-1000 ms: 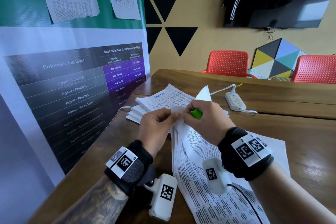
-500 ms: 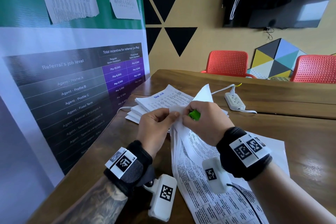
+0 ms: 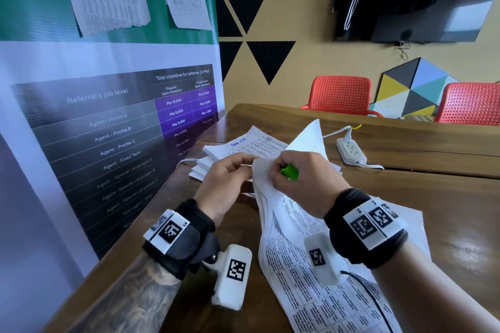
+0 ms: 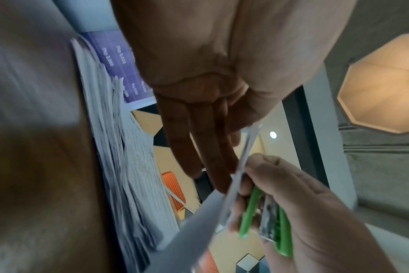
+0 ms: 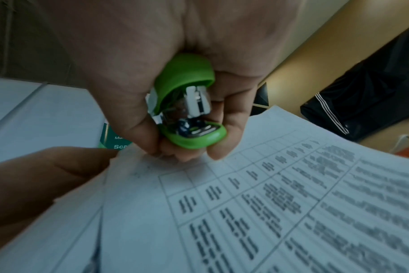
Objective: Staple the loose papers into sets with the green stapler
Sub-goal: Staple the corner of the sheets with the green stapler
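Gripping green stapler in curled right hand, sheet corner pinched by left hand, paper stack just behind, bare table rightward.

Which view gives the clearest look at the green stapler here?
The right wrist view: the green stapler fills the frame, gripped in the right hand, its metal mechanism visible. The left wrist view shows it edge-on and blurred; the head view shows only a green tip.
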`<action>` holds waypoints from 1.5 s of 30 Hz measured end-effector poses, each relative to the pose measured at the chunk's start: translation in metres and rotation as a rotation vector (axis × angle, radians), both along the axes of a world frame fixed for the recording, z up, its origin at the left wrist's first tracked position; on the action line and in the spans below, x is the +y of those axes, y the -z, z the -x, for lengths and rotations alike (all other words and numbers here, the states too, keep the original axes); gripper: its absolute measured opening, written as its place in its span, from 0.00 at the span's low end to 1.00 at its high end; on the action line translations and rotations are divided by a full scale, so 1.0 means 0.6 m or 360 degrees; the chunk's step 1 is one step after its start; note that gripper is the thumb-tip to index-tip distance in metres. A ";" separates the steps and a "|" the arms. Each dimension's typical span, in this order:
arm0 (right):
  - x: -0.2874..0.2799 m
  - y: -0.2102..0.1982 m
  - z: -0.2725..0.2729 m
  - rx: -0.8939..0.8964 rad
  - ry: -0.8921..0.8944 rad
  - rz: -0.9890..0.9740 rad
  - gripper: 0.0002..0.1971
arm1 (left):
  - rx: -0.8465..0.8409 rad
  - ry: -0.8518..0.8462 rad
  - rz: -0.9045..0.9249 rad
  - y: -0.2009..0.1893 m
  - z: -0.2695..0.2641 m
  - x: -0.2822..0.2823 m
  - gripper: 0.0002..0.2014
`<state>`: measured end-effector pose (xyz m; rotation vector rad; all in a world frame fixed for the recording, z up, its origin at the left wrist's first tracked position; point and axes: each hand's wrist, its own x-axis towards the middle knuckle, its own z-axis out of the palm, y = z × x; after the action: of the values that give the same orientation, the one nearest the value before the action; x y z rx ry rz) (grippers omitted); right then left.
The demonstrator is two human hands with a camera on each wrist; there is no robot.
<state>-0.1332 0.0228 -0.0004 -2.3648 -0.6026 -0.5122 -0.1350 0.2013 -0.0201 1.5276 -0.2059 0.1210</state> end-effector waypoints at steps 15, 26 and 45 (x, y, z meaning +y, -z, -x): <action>-0.004 -0.025 0.017 -0.0191 -0.0080 0.0476 0.05 | -0.0574 0.0074 -0.1280 -0.028 0.005 0.007 0.07; -0.010 -0.011 0.004 -0.0106 -0.0286 0.0018 0.10 | -0.0074 0.0183 -0.0495 -0.014 0.001 0.013 0.11; 0.028 0.028 -0.010 0.0699 -0.0113 0.1319 0.17 | 0.0102 -0.0581 -0.0111 -0.039 0.048 0.165 0.06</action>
<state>-0.1270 0.0397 -0.0170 -3.0610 -0.7805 0.3780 -0.1639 0.3001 0.0033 1.6237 0.1235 0.3564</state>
